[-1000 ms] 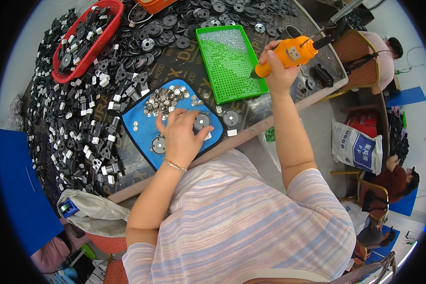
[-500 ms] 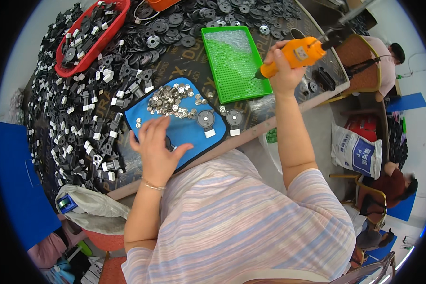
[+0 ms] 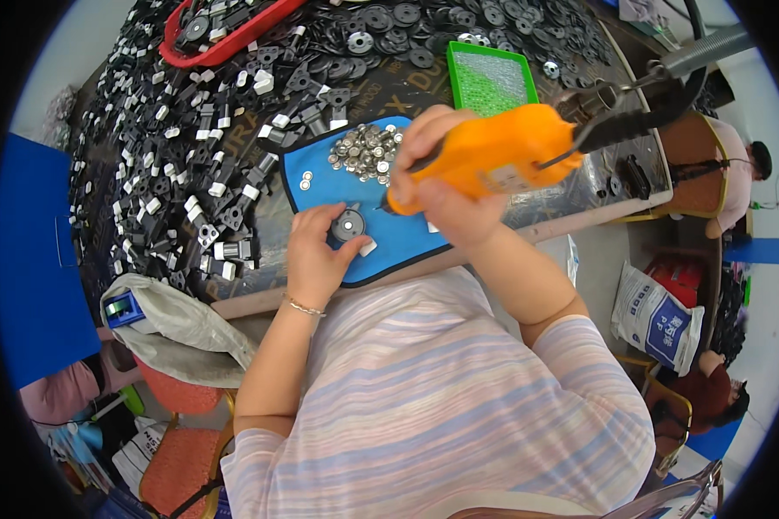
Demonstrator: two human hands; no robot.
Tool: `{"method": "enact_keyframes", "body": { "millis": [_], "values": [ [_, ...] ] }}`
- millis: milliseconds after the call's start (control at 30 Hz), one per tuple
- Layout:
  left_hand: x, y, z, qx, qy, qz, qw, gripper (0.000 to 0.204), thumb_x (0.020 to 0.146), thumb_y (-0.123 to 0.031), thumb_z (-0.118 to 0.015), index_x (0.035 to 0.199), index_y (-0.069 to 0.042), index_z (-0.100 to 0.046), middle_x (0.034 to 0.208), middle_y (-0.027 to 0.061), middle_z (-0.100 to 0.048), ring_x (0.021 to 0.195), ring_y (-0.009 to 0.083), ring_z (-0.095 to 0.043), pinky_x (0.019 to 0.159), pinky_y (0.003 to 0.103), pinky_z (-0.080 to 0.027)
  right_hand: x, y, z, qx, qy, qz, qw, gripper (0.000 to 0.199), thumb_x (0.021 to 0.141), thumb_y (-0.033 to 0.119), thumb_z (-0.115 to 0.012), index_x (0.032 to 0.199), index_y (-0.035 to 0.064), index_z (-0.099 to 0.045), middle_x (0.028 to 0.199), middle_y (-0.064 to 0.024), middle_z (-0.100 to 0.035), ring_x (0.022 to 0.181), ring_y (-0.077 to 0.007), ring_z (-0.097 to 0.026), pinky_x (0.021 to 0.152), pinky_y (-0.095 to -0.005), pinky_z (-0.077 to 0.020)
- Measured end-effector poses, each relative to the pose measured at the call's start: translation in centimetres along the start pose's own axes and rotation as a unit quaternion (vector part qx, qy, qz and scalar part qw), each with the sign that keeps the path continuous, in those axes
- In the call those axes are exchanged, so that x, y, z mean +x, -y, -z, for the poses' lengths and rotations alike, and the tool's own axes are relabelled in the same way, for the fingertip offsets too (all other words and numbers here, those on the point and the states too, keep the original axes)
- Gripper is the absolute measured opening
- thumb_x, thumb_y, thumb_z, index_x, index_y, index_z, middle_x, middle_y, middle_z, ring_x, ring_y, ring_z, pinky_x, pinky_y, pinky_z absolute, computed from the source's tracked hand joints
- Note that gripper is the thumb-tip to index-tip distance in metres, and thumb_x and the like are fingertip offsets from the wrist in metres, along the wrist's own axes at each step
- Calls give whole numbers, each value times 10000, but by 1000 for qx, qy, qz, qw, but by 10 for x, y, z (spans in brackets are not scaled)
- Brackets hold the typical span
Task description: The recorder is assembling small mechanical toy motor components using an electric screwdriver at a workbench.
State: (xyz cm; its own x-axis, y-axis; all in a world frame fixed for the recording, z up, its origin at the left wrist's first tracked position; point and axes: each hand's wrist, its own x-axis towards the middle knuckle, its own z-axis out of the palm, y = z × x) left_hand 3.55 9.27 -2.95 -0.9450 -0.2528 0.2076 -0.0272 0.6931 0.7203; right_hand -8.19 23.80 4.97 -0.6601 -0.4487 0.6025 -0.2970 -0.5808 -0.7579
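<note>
A round dark-grey wheel part (image 3: pixel 349 227) with a white tab lies on the blue mat (image 3: pixel 398 251). The thumb and fingers of my left hand (image 3: pixel 313 259) close around its edges. My right hand (image 3: pixel 450 195) is wrapped around an orange electric screwdriver (image 3: pixel 493 156), tilted so that its tip comes down just right of the wheel part. Whether the tip touches anything is hard to tell. A heap of small round silver metal pieces (image 3: pixel 365 154) sits on the mat beyond, partly behind the right hand. Two more silver pieces (image 3: pixel 305 180) lie apart, above the left hand.
Black-and-white plastic parts (image 3: pixel 182 173) cover the table's left side; black discs (image 3: pixel 493 17) pile up at the back. A red basket (image 3: pixel 225 48) holds parts. Behind the screwdriver stands a green tray (image 3: pixel 493 80). The screwdriver hangs from a spring and cable (image 3: pixel 701 54). People sit farther right.
My right hand has brought the screwdriver left and down, over the mat. My left hand has closed on the wheel part. The view has shifted, so the mat appears farther right.
</note>
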Motion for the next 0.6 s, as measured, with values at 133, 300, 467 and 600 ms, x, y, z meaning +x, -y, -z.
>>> {"method": "enact_keyframes", "body": {
  "millis": [133,300,467,600],
  "values": [
    [0,0,0,-22,5,22,999,491,560,-163,-819,978,-7,-615,940,122,-615,876,300,-548,765,364,-459,2,-18,-18,-18,41,3,999,316,760,103,-675,965,-12,-463,906,-130,-478,647,-159,-555,570,-260,-479],
    [-1,2,-1,-46,-1,19,999,481,561,-153,-816,972,-1,-617,929,119,-613,876,302,-545,770,365,-456,1,-29,-30,8,20,-47,999,288,774,97,-660,956,-7,-463,900,-125,-481,638,-143,-539,539,-242,-471],
    [-1,1,-1,-57,4,29,998,481,558,-144,-814,977,-12,-619,915,111,-610,874,301,-538,771,366,-447,3,-33,-29,-17,58,-66,996,275,759,85,-659,938,-5,-469,876,-121,-490,652,-145,-535,536,-237,-464],
    [-1,0,-1,-70,-15,21,997,461,558,-142,-813,957,-20,-616,904,107,-606,869,299,-531,763,365,-442,5,-36,-30,-65,105,-21,992,252,727,67,-652,909,4,-490,844,-117,-498,672,-145,-517,554,-238,-449]
  ]
}}
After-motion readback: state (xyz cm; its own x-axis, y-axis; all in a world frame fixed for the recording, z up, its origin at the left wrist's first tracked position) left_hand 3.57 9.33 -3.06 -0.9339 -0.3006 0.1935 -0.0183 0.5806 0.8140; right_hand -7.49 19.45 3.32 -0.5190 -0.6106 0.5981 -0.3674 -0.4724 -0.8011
